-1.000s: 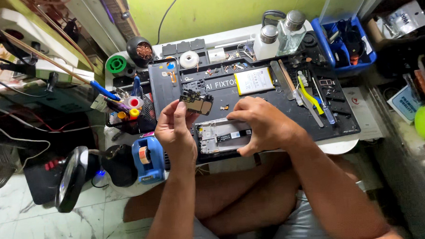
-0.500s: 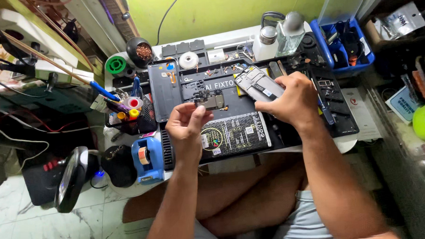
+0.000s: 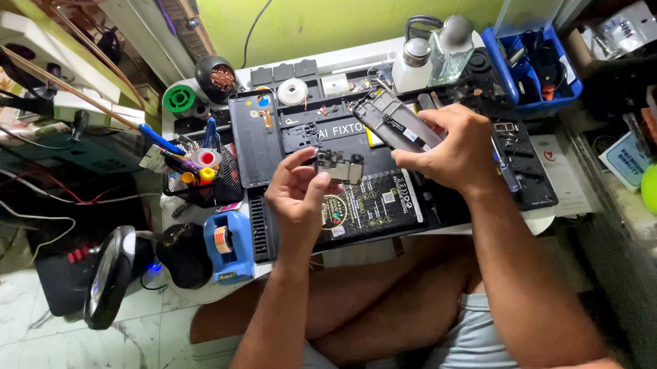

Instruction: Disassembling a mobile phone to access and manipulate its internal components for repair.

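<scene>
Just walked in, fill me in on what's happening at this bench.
A person sits cross-legged at a low repair bench. The left hand holds a small circuit board by its edge. The right hand holds an opened phone frame, raised above the dark work mat. Tools, bottles and a blue tape dispenser surround the mat.

1. Blue tape dispenser point(image 3: 230, 246) at the near left edge of the black work mat point(image 3: 387, 204).
2. Green spool point(image 3: 179, 99) beside a dark pot of brass wool point(image 3: 219, 78) at the back left.
3. Two clear bottles point(image 3: 436, 51) standing at the back, just left of a blue bin point(image 3: 539, 61).
4. Round magnifier lamp point(image 3: 107, 276) low on the left, over the tiled floor point(image 3: 28, 326).
</scene>
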